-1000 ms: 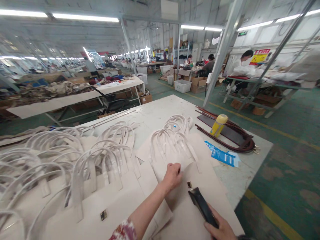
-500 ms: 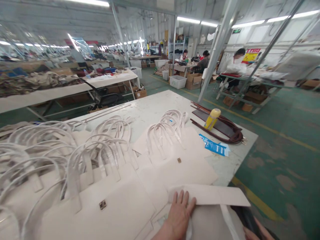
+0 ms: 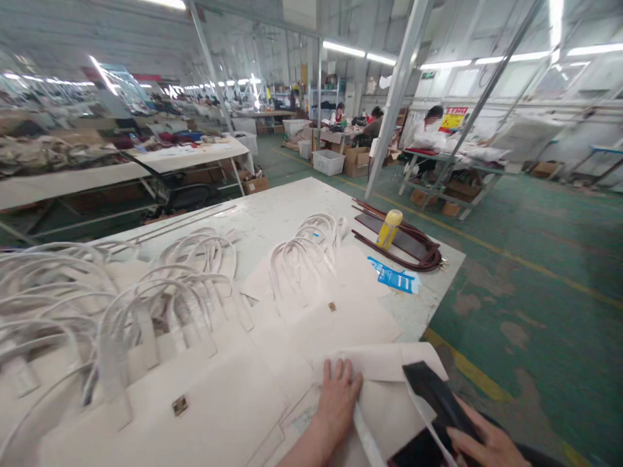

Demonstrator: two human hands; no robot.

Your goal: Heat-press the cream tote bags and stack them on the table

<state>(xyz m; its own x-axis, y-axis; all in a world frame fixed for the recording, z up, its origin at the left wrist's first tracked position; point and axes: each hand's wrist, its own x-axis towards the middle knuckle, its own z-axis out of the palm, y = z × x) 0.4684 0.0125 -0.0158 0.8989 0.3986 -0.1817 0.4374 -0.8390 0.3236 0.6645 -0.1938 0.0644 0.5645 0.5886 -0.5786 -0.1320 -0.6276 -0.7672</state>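
Note:
My left hand (image 3: 337,401) lies flat, fingers spread, on a cream bag panel (image 3: 384,408) pulled to the table's near edge. Its top flap (image 3: 384,360) is folded back just beyond my fingertips. My right hand (image 3: 484,442) grips a black tool (image 3: 435,397) whose head rests over the panel's right side. Ahead lies another cream panel (image 3: 341,324) with looped handles and a small brass clasp (image 3: 332,306). Further panels with handles (image 3: 160,305) are stacked to the left.
On the white table (image 3: 292,214) at the far right stand a yellow bottle (image 3: 389,229), dark brown straps (image 3: 413,250) and a blue packet (image 3: 395,277). Green floor drops off to the right. Other people work at distant tables beyond a slanted steel post (image 3: 394,97).
The panel was drawn off the stack toward me and its flap folded back. My left hand went from pinching it to lying flat. The black tool came back up over the panel's right side.

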